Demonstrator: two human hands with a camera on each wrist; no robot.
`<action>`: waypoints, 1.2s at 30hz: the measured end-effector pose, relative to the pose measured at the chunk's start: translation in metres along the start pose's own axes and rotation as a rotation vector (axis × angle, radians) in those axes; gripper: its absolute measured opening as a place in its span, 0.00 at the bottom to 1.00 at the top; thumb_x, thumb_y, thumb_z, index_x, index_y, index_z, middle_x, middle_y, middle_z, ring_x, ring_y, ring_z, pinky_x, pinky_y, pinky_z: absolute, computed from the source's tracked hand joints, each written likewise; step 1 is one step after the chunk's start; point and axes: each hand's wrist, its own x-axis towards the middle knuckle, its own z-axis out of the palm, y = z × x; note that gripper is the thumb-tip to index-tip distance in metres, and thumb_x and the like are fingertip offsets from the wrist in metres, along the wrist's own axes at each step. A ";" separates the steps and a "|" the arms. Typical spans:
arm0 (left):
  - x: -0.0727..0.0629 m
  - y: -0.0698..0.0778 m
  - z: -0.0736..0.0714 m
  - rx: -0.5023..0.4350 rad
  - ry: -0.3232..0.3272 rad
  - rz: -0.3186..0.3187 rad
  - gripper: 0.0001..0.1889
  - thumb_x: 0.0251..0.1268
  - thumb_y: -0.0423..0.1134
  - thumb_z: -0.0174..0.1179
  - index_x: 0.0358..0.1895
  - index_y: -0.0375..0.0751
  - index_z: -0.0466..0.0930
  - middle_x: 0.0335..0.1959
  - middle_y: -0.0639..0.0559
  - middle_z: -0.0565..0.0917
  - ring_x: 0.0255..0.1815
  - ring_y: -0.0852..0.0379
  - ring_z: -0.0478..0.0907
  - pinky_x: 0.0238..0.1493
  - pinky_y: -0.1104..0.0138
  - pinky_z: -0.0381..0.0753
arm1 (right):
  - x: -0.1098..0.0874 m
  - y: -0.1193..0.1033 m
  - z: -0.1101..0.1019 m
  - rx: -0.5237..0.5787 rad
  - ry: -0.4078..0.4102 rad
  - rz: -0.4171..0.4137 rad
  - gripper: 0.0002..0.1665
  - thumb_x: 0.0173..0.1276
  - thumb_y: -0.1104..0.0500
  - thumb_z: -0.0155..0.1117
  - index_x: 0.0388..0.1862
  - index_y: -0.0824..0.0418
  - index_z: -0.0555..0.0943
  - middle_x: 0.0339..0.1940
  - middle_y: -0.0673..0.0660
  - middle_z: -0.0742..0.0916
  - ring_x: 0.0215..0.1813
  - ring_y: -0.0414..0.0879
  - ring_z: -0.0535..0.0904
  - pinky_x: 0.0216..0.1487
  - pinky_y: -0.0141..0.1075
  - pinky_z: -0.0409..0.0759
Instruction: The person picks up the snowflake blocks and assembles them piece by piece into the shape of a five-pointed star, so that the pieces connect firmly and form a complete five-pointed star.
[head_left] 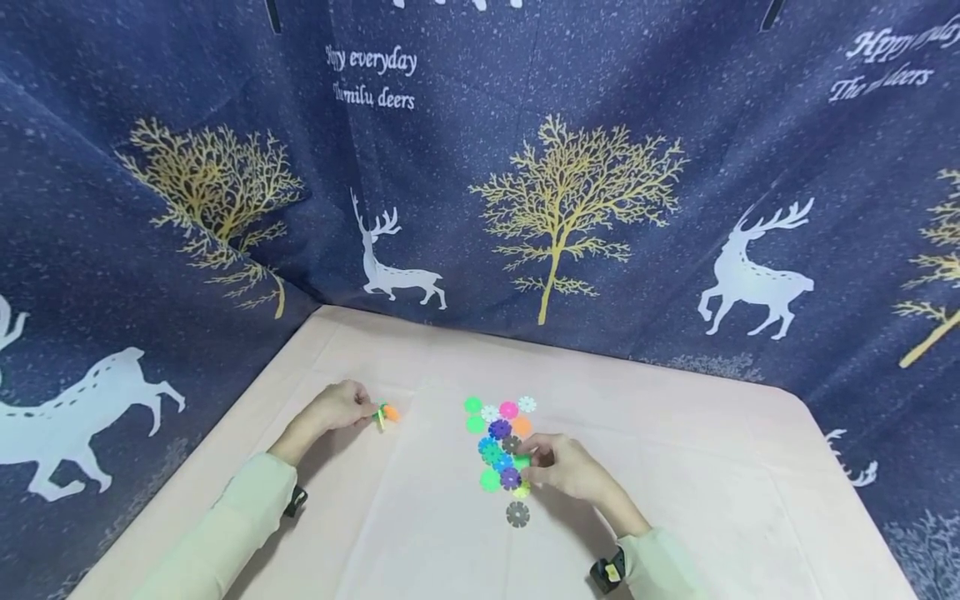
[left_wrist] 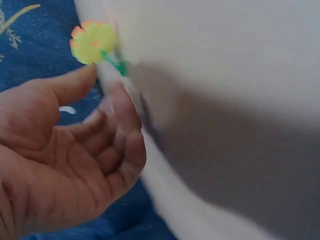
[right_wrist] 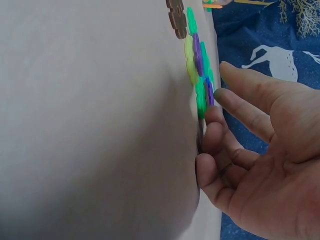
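At the left of the table, my left hand pinches a small joined piece of notched plastic discs in orange, yellow and green. In the left wrist view, the yellow disc faces the camera, with a green disc edge-on beside the fingertips. My right hand reaches over the right side of a loose group of coloured discs, its thumb and forefinger apart around a green disc. Purple disc and yellow disc lie by the thumb. Several fingers curl loosely in the right wrist view.
More discs lie flat and partly overlapping: a pink disc, an orange disc, and a blue disc. A grey-brown disc lies apart, nearer me. Pale cloth covers the table; a dark blue patterned curtain hangs behind.
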 end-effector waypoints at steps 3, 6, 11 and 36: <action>-0.005 0.015 -0.001 0.083 0.091 0.060 0.09 0.69 0.40 0.61 0.42 0.36 0.78 0.25 0.48 0.82 0.24 0.54 0.78 0.27 0.64 0.74 | 0.000 0.001 0.001 -0.009 0.000 0.007 0.17 0.64 0.60 0.71 0.51 0.61 0.83 0.30 0.51 0.82 0.33 0.43 0.76 0.33 0.31 0.77; -0.007 0.035 0.001 0.142 0.175 0.158 0.08 0.67 0.39 0.63 0.41 0.38 0.79 0.26 0.52 0.82 0.25 0.55 0.78 0.33 0.59 0.76 | 0.000 0.000 0.001 -0.007 -0.004 0.010 0.15 0.65 0.60 0.70 0.50 0.61 0.83 0.29 0.51 0.82 0.32 0.42 0.76 0.32 0.30 0.76; -0.012 0.064 0.013 0.127 0.142 0.240 0.06 0.67 0.39 0.65 0.40 0.42 0.79 0.25 0.56 0.80 0.24 0.58 0.78 0.40 0.58 0.77 | 0.002 -0.003 0.002 -0.004 -0.016 0.010 0.15 0.65 0.61 0.70 0.50 0.61 0.83 0.28 0.51 0.82 0.30 0.41 0.75 0.29 0.29 0.75; -0.010 0.111 0.089 0.132 -0.079 0.430 0.12 0.57 0.38 0.72 0.42 0.44 0.82 0.26 0.59 0.78 0.28 0.60 0.74 0.36 0.62 0.75 | 0.006 -0.013 0.024 -0.104 0.060 0.069 0.12 0.59 0.62 0.75 0.40 0.58 0.82 0.24 0.49 0.77 0.26 0.41 0.71 0.27 0.31 0.71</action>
